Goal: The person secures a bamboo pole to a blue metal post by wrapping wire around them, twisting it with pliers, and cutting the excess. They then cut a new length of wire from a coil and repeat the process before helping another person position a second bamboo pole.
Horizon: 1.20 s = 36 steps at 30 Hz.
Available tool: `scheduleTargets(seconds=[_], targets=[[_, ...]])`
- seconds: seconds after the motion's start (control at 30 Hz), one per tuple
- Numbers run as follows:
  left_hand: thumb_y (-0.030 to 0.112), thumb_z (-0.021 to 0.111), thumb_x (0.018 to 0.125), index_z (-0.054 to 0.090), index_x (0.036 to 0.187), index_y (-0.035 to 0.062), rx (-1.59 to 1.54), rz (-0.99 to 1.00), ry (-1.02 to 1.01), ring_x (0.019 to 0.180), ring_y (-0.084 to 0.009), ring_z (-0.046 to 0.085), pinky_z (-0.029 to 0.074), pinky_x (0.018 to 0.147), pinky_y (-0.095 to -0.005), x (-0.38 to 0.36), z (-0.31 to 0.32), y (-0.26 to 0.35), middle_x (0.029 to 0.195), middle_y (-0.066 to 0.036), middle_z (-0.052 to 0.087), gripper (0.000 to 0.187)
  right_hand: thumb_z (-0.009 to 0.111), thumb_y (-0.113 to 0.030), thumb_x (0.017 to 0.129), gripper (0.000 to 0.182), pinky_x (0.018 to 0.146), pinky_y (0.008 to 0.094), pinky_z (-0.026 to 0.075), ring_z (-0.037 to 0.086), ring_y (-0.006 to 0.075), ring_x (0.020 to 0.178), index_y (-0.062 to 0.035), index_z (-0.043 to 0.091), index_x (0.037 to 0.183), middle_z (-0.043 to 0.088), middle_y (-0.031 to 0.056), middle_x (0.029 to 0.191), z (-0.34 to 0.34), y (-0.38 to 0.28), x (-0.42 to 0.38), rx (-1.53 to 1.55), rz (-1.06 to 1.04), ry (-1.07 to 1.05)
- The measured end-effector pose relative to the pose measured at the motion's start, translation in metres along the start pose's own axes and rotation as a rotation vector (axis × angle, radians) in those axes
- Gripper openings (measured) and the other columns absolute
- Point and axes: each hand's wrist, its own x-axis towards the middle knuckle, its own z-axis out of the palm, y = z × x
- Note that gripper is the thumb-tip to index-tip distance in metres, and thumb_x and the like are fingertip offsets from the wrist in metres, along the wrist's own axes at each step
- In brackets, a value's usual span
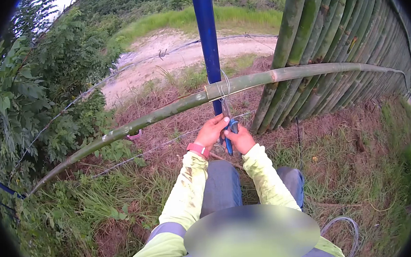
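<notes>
Wire point(227, 85) is looped around a horizontal bamboo pole point(156, 114) where it crosses an upright blue post point(206, 36). Just below that crossing, pliers point(233, 126) with blue handles point upward, their jaws at the hanging wire. My right hand point(241, 140) is closed around the handles. My left hand point(209, 132), with a red band at the wrist, has its fingers closed against the pliers near the pivot. The fingers partly hide the handles and any wire end between them.
Upright bamboo poles point(324, 37) form a fence on the right. Barbed wire point(114, 74) runs across behind the post. A coil of wire point(353, 233) lies on the grass at lower right. Leafy bushes point(53, 92) stand at left, and a dirt road point(161, 57) lies beyond.
</notes>
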Motion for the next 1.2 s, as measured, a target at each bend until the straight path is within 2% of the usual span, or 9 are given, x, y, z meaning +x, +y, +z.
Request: scheduleTargets(seconds=[0.07, 0.13, 0.23, 0.4, 0.5, 0.73, 0.93, 1.07, 1.2], targets=[[0.025, 0.051, 0.092, 0.057, 0.105, -0.0005, -0.063, -0.062, -0.055, 0.087, -0.011, 0.055, 0.045, 0.079, -0.0249, -0.004, -0.001, 0.006, 0.096, -0.005, 0.061, 0.029, 0.051, -0.022, 0.088, 0.024, 0.057, 0.0362, 0.045, 0.057, 0.0208, 0.072, -0.0079, 0.047, 0.107, 0.056, 0.0085, 0.088, -0.008, -0.012, -0.008, 0.906, 0.232, -0.349], [0.026, 0.054, 0.09, 0.055, 0.113, 0.0056, -0.055, -0.11, -0.052, 0.065, -0.0035, 0.05, 0.043, 0.058, -0.0203, -0.007, 0.003, 0.014, 0.077, 0.003, 0.056, 0.031, 0.048, -0.029, 0.09, 0.021, 0.059, 0.0351, 0.043, 0.053, 0.0202, 0.073, -0.0113, 0.047, 0.102, 0.052, 0.0072, 0.09, -0.004, -0.021, -0.013, 1.079, 0.224, -0.501], [0.025, 0.054, 0.09, 0.055, 0.108, 0.0021, -0.066, -0.133, -0.099, 0.067, -0.0076, 0.052, 0.046, 0.065, -0.0225, -0.004, 0.011, 0.025, 0.089, -0.005, 0.061, 0.029, 0.048, -0.033, 0.09, 0.02, 0.057, 0.0353, 0.044, 0.052, 0.022, 0.073, -0.0132, 0.046, 0.092, 0.053, 0.0095, 0.093, 0.013, -0.003, -0.013, 1.853, 0.264, -0.788], [0.019, 0.05, 0.089, 0.055, 0.1, -0.0016, -0.043, -0.102, 0.006, 0.078, -0.0175, 0.061, 0.051, 0.072, -0.0288, 0.009, 0.019, 0.018, 0.093, -0.014, 0.063, 0.023, 0.048, -0.036, 0.09, 0.025, 0.063, 0.0412, 0.048, 0.058, 0.0249, 0.081, -0.0115, 0.048, 0.095, 0.056, 0.0119, 0.095, -0.008, -0.003, -0.013, 1.42, 0.176, -0.688], [0.017, 0.046, 0.09, 0.054, 0.097, -0.0016, -0.197, -0.075, 0.044, 0.083, -0.0223, 0.062, 0.052, 0.072, -0.0326, 0.009, 0.029, 0.008, 0.09, -0.014, 0.062, 0.022, 0.051, -0.032, 0.087, 0.049, 0.084, 0.0411, 0.045, 0.058, 0.0342, 0.097, 0.0034, 0.041, 0.12, 0.056, 0.0195, 0.106, -0.018, -0.001, -0.018, 0.43, 0.277, -0.041], [0.017, 0.042, 0.091, 0.051, 0.093, -0.0019, -0.258, -0.028, 0.147, 0.082, -0.0246, 0.062, 0.052, 0.072, -0.0333, 0.011, 0.048, 0.002, 0.087, -0.015, 0.061, 0.021, 0.066, -0.027, 0.068, 0.078, 0.086, 0.0451, 0.038, 0.048, 0.0373, 0.102, 0.0044, 0.03, 0.13, 0.043, 0.0227, 0.122, 0.021, -0.081, -0.08, -1.034, -0.073, 0.388], [0.02, 0.047, 0.091, 0.052, 0.092, -0.0007, -0.171, 0.009, 0.321, 0.075, -0.0215, 0.062, 0.05, 0.066, -0.0302, 0.018, 0.052, -0.005, 0.084, -0.013, 0.062, 0.022, 0.065, -0.023, 0.066, 0.076, 0.076, 0.0447, 0.041, 0.05, 0.0382, 0.097, 0.0018, 0.031, 0.13, 0.046, 0.0219, 0.113, 0.021, -0.046, -0.049, -0.939, -0.114, 0.564], [0.031, 0.05, 0.092, 0.052, 0.099, -0.001, -0.174, -0.004, 0.175, 0.082, -0.0193, 0.059, 0.048, 0.072, -0.0303, -0.013, 0.052, 0.012, 0.094, -0.01, 0.06, 0.033, 0.055, -0.008, 0.069, 0.062, 0.057, 0.0407, 0.044, 0.057, 0.0306, 0.073, -0.0036, 0.035, 0.128, 0.05, 0.0189, 0.101, -0.019, -0.034, -0.04, -0.716, -0.044, 0.249], [0.032, 0.05, 0.092, 0.052, 0.11, 0.0011, -0.102, -0.047, 0.199, 0.087, -0.0174, 0.058, 0.047, 0.075, -0.0323, -0.042, 0.036, 0.012, 0.095, -0.007, 0.06, 0.036, 0.051, -0.006, 0.069, 0.057, 0.054, 0.0283, 0.041, 0.049, 0.0149, 0.066, -0.0072, 0.04, 0.125, 0.049, 0.0095, 0.096, -0.037, -0.01, -0.03, 0.456, 0.298, -0.325]])
